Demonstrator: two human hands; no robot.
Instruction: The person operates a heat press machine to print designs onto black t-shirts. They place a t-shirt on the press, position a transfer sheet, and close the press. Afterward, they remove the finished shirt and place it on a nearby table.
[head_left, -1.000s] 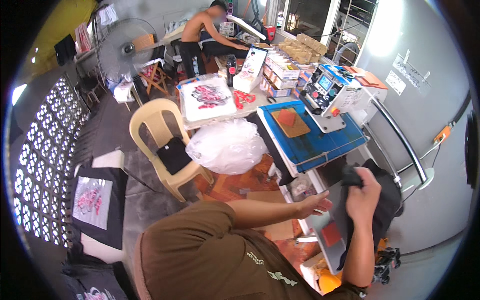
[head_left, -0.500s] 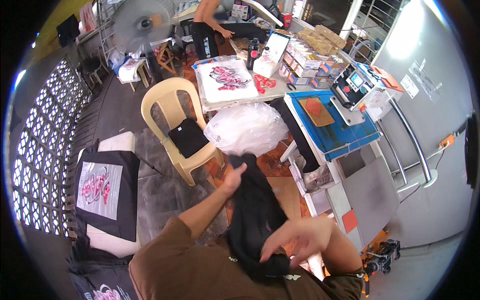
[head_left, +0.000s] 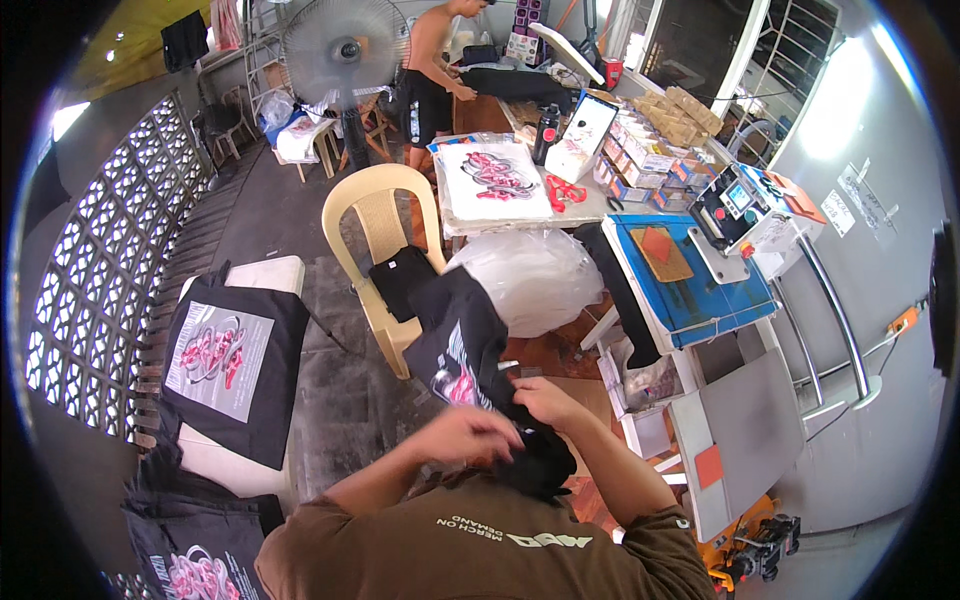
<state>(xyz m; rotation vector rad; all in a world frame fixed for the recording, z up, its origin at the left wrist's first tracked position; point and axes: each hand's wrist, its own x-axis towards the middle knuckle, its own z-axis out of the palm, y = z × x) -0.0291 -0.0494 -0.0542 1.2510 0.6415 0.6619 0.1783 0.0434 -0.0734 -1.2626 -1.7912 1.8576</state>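
A black T-shirt [head_left: 455, 330] with a pink and white print hangs bunched in front of my body. My right hand [head_left: 548, 402] is closed on a fold of it near the collar end, where a small white tag shows. My left hand [head_left: 465, 436] lies over the lower part of the shirt, its fingers smeared by motion, so their grip is unclear. Just beyond, a folded black garment [head_left: 400, 280] rests on the seat of a beige plastic chair [head_left: 385, 205].
Printed black shirts lie on a white bench [head_left: 275, 275] at left and nearer below it. A heat press [head_left: 740, 210] with a blue bed stands at right. Ahead are a table holding a white printed shirt [head_left: 490, 182], a fan [head_left: 345, 60] and a co-worker [head_left: 430, 70].
The T-shirt has swung open toward the chair, and its print now shows. My left hand has come back toward my body; my right hand has moved forward onto the shirt. My view has shifted.
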